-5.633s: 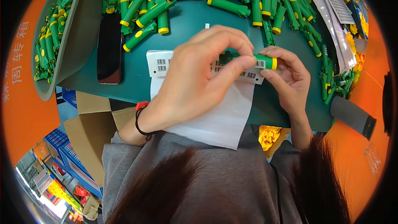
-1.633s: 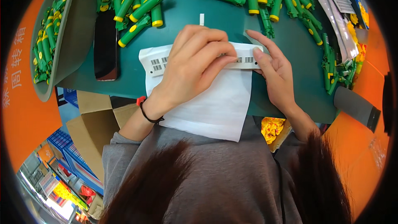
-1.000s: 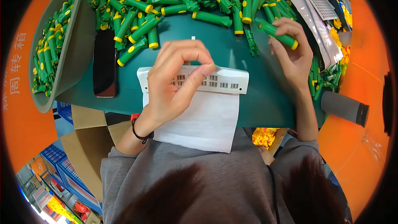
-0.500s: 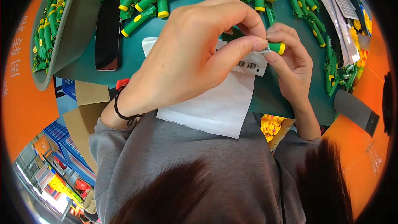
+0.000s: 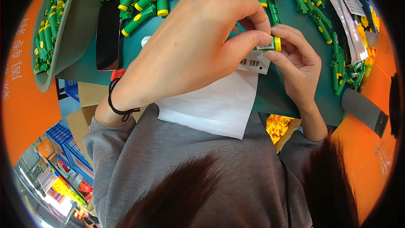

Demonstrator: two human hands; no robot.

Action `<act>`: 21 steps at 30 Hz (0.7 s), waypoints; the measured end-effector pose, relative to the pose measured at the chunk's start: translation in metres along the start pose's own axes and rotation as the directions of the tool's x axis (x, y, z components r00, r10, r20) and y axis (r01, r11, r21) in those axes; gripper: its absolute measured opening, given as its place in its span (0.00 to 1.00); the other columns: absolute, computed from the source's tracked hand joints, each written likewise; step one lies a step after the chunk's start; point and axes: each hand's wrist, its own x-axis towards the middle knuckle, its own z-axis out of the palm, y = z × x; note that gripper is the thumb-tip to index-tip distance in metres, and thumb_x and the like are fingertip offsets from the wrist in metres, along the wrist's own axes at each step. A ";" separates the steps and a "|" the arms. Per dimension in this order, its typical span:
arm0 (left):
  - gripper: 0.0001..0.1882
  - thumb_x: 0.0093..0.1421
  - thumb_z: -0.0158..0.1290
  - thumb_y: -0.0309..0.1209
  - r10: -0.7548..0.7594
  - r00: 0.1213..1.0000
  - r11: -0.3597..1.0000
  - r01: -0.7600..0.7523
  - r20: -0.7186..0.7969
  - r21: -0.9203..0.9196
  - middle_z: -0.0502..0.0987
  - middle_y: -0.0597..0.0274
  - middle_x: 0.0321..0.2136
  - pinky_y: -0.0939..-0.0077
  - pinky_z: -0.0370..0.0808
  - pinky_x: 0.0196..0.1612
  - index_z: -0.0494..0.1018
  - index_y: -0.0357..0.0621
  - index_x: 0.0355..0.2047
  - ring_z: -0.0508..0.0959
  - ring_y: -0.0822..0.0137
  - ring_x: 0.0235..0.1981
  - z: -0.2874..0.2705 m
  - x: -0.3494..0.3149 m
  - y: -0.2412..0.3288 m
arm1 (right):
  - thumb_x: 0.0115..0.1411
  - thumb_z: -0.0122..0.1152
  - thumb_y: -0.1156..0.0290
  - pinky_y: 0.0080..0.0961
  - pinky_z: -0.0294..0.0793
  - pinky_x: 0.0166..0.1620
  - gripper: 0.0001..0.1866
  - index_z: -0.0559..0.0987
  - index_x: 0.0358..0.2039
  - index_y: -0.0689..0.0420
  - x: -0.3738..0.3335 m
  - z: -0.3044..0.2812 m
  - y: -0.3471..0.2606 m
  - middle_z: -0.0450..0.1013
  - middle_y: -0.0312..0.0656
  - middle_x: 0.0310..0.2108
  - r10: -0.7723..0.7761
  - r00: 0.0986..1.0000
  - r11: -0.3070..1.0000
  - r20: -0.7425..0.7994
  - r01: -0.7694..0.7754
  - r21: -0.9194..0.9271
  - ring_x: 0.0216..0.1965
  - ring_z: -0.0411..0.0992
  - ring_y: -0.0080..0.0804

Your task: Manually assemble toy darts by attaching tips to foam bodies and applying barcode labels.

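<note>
A green plastic tube with a yellow end cap (image 5: 277, 44) is held between my two hands, above the table's middle. My left hand (image 5: 198, 50) is closed, its thumb pressing a small barcode sticker (image 5: 265, 46) onto the tube's side; its curled fingers hide most of the tube. At the capped end, my right hand (image 5: 303, 65) pinches the tube between thumb and fingers. Beneath them, partly covered by my left hand, lies a white sheet of barcode labels (image 5: 254, 62). Its white backing paper (image 5: 211, 107) hangs toward my lap.
Many similar green tubes (image 5: 145, 19) lie along the table's (image 5: 278, 97) far side and down its right. A grey bin (image 5: 69, 38) holds more at left, beside a black phone (image 5: 109, 38). White packets (image 5: 344, 21) lie far right, above a grey strap-like piece (image 5: 363, 112).
The sticker, at my left thumb tip before, now lies against the tube. My left hand has moved slightly up, and the tube's yellow end has shifted a little left.
</note>
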 end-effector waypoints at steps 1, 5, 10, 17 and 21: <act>0.06 0.58 0.59 0.23 0.000 1.000 1.000 0.000 0.002 -0.001 0.79 0.62 0.30 0.78 0.74 0.41 0.77 0.33 0.35 0.77 0.72 0.32 -0.001 0.001 0.000 | 0.52 0.65 0.89 0.29 0.70 0.58 0.23 0.76 0.51 0.67 0.000 0.000 0.000 0.68 0.48 0.54 -0.005 1.000 1.000 0.005 0.005 -0.012 0.54 0.70 0.33; 0.06 0.57 0.60 0.24 -0.017 0.999 0.999 0.015 0.050 0.028 0.79 0.62 0.29 0.78 0.74 0.40 0.77 0.34 0.34 0.77 0.72 0.31 -0.004 0.003 0.002 | 0.52 0.65 0.89 0.28 0.72 0.56 0.23 0.76 0.51 0.68 0.000 0.001 -0.001 0.68 0.48 0.54 -0.003 1.000 0.999 0.018 0.004 -0.046 0.52 0.71 0.32; 0.06 0.57 0.61 0.24 0.007 0.993 0.999 -0.012 0.121 0.046 0.79 0.62 0.29 0.79 0.74 0.39 0.77 0.35 0.33 0.77 0.72 0.31 -0.008 0.007 0.008 | 0.52 0.65 0.88 0.26 0.73 0.54 0.23 0.77 0.50 0.67 -0.002 0.002 -0.001 0.68 0.48 0.54 -0.004 1.000 0.998 0.016 0.004 -0.058 0.50 0.72 0.31; 0.06 0.57 0.61 0.25 -0.037 0.994 0.994 0.026 0.107 0.105 0.79 0.62 0.29 0.78 0.74 0.39 0.77 0.35 0.32 0.77 0.70 0.30 -0.006 0.011 0.020 | 0.52 0.66 0.88 0.26 0.74 0.53 0.23 0.77 0.50 0.68 -0.001 0.002 -0.001 0.68 0.48 0.54 0.025 1.000 0.998 0.002 -0.025 -0.061 0.49 0.73 0.31; 0.06 0.56 0.61 0.25 0.002 0.999 0.996 -0.005 0.041 0.093 0.79 0.61 0.28 0.77 0.74 0.39 0.77 0.35 0.32 0.78 0.69 0.30 -0.001 0.002 0.002 | 0.52 0.66 0.88 0.26 0.75 0.53 0.23 0.77 0.50 0.68 -0.003 0.003 -0.003 0.69 0.48 0.54 0.030 1.000 0.999 -0.009 -0.031 -0.042 0.50 0.73 0.32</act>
